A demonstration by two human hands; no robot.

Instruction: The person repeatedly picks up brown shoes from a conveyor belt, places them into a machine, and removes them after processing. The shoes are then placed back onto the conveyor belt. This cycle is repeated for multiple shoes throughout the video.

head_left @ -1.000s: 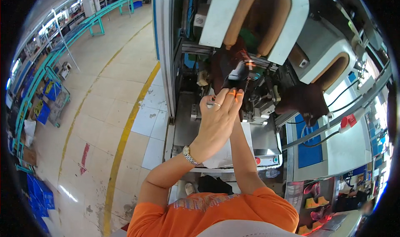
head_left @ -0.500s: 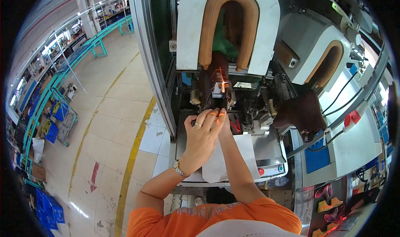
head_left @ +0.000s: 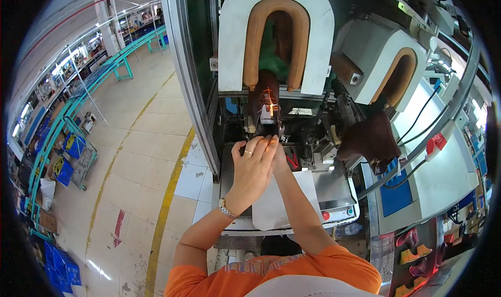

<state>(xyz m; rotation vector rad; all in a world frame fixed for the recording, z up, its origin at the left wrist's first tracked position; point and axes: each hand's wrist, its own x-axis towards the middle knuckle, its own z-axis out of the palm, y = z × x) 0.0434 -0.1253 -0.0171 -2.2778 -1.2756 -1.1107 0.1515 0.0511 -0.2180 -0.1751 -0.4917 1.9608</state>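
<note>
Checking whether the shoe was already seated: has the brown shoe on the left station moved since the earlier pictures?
Cannot tell. The camera itself shifted, and the brown shoe sits just under the same U-shaped tan pad as before, with both hands at its lower end.

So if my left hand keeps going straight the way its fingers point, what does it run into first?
Your left hand points up and away from you at the dark brown shoe mounted on the machine. Its fingertips would likely meet the shoe's lower end first; depth is hard to judge.

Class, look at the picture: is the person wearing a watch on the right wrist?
No: the watch sits on the left wrist, while the right forearm is bare.
</note>
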